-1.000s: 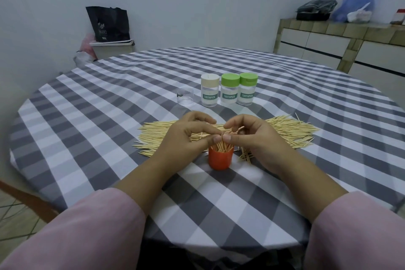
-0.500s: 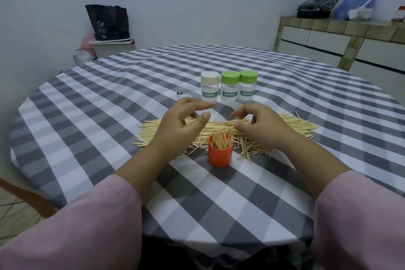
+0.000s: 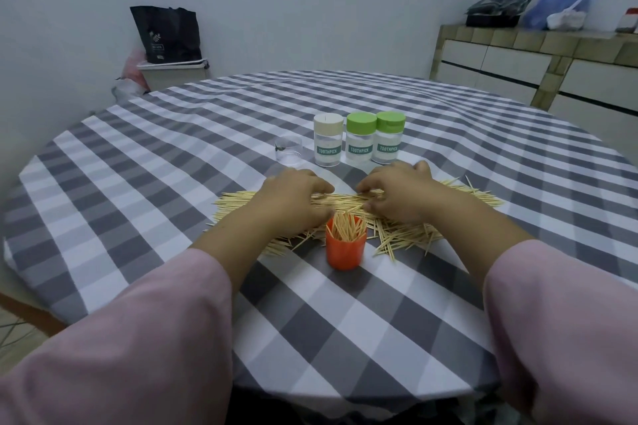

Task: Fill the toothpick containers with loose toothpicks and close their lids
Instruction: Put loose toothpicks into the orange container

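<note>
On the checked table, both hands, left (image 3: 293, 198) and right (image 3: 397, 195), rest fingers-down on light, stiff loose toothpicks (image 3: 348, 202), best pinched mid-bundle; grip unclear.

Hands showing: two, left hand (image 3: 293, 198) and right hand (image 3: 397, 195)
Lidded toothpick jars standing: three — beige-lid jar (image 3: 328, 140), green-lid jar (image 3: 360, 138), second green-lid jar (image 3: 389, 136)
Orange cup (image 3: 345, 250) sitting open: one
Clear cup (image 3: 289, 151) sitting: one
Loose toothpicks (image 3: 407, 235) lying: too many to count
</note>
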